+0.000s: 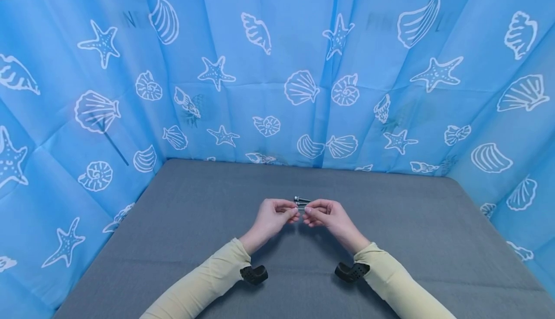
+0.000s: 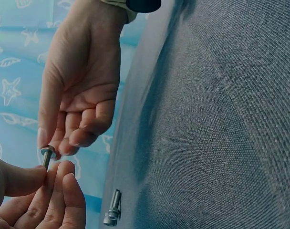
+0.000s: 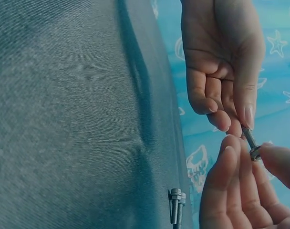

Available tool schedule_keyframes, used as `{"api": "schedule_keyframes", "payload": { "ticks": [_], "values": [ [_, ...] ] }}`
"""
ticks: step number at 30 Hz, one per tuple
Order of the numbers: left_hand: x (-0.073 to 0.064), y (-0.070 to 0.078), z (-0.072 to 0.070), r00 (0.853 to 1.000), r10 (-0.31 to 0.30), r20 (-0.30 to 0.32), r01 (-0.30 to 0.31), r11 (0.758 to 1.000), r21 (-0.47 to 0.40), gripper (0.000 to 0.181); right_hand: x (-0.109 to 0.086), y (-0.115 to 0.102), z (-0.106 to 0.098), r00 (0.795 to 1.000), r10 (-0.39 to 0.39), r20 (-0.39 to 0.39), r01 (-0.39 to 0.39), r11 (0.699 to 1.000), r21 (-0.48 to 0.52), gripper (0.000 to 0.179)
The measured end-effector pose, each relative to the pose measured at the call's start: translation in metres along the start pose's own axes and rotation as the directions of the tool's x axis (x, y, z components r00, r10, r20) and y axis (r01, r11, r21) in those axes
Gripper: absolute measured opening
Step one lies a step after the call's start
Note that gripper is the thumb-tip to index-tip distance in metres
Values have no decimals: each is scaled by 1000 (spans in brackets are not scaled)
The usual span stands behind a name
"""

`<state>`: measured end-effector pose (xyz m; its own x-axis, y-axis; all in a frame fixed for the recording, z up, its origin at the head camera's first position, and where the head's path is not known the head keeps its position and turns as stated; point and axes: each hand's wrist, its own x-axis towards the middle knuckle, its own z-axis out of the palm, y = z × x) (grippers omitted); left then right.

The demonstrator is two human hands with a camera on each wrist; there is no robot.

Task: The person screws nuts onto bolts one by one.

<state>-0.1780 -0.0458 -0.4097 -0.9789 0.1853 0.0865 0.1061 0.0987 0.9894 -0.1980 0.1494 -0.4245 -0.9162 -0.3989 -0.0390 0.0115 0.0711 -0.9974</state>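
A small metal bolt [image 3: 250,138] spans the gap between both hands, held above the table. My left hand [image 1: 272,217] pinches the threaded shaft end between thumb and index finger. On the other end sits a wider ring-like part [image 2: 48,150], which the thumb and index finger of my right hand [image 1: 330,217] pinch. Whether that part is the bolt's head or a nut with a washer, I cannot tell. Just beyond the hands, more metal bolts [image 1: 302,199] lie side by side on the grey cloth; the right wrist view shows two bolts [image 3: 175,206] close together.
Grey fabric covers the table [image 1: 208,184]. Around its far and side edges hangs a blue curtain [image 1: 277,68] printed with white shells and starfish. Black wrist-worn devices [image 1: 254,275] sit at both sleeve cuffs.
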Motion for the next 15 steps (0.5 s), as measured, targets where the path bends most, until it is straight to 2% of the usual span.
{"api": "schedule_keyframes", "payload": {
  "ticks": [3, 6, 11, 15],
  "values": [
    [-7, 12, 0, 1000, 2, 5, -2, 1000, 1, 13, 0, 1, 1, 1000, 23, 3, -23, 1000, -5, 44],
    [-10, 16, -1, 1000, 2, 2, -2, 1000, 3, 14, -1, 1, 0, 1000, 11, 15, -11, 1000, 11, 42],
    [-9, 17, -1, 1000, 8, -2, -8, 1000, 11, 14, -2, 0, -1, 999, -34, 23, 33, 999, 37, 35],
    [-8, 16, -1, 1000, 12, 6, -12, 1000, 5, 13, 0, 1, -1, 1000, -17, 3, 17, 1000, -5, 36]
  ]
}}
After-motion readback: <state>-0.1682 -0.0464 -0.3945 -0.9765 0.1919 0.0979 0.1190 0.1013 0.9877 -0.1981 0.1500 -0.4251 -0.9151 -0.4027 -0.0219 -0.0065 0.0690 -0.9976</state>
